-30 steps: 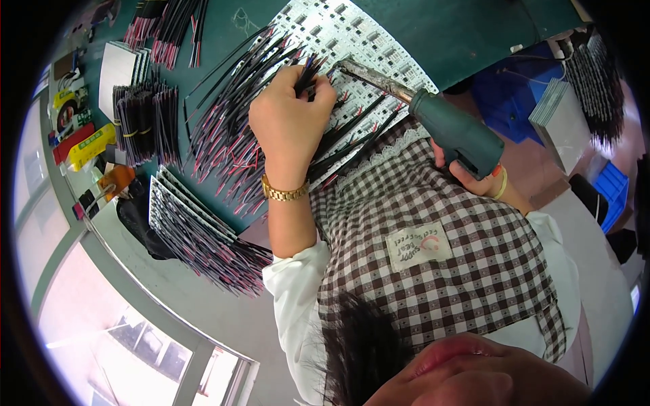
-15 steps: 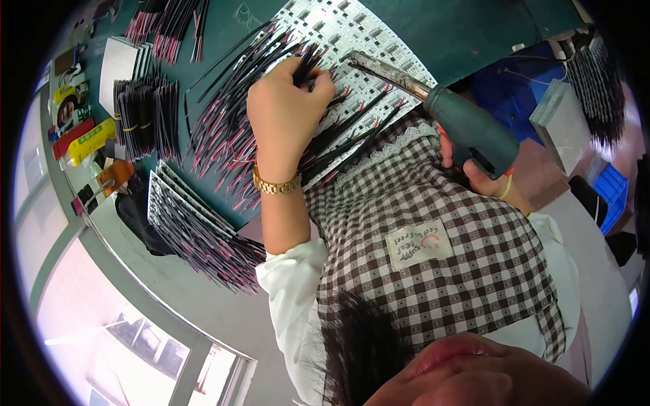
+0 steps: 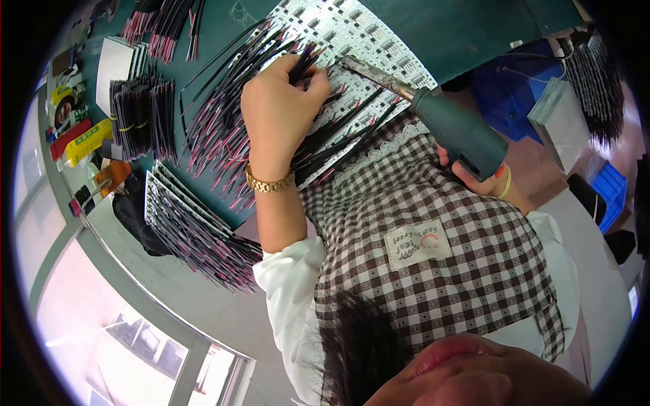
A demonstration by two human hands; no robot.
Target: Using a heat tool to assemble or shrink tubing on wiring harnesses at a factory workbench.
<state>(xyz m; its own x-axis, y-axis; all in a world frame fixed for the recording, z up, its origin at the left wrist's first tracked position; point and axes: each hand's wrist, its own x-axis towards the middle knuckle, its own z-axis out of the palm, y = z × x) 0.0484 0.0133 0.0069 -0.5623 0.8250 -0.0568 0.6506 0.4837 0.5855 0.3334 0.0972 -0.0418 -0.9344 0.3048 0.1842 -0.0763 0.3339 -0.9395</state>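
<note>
In my left hand (image 3: 279,101), the fingers are pinched round a bunch of thin black wires (image 3: 308,59) above a white circuit board panel (image 3: 345,28). My right hand (image 3: 470,177) grips a dark green pistol-shaped soldering iron (image 3: 460,128) from below. Its crusted metal barrel points left across the panel, with the tip near my left fingertips. Many black wires with red ones among them (image 3: 227,128) fan out from under my left hand over the panel's left side. Whether the tip touches a wire or the board I cannot make out.
On the green table (image 3: 467,37), bundled black wires (image 3: 142,118) and stacked white boards (image 3: 116,68) stand at the left. Wired panels (image 3: 196,230) lie nearer me at the edge. Blue bins (image 3: 613,193) and more white panels (image 3: 558,122) are at the right.
The soldering iron has shifted slightly left and down, its tip still beside my left fingers. My left hand has moved a little left, still pinching the wires.
</note>
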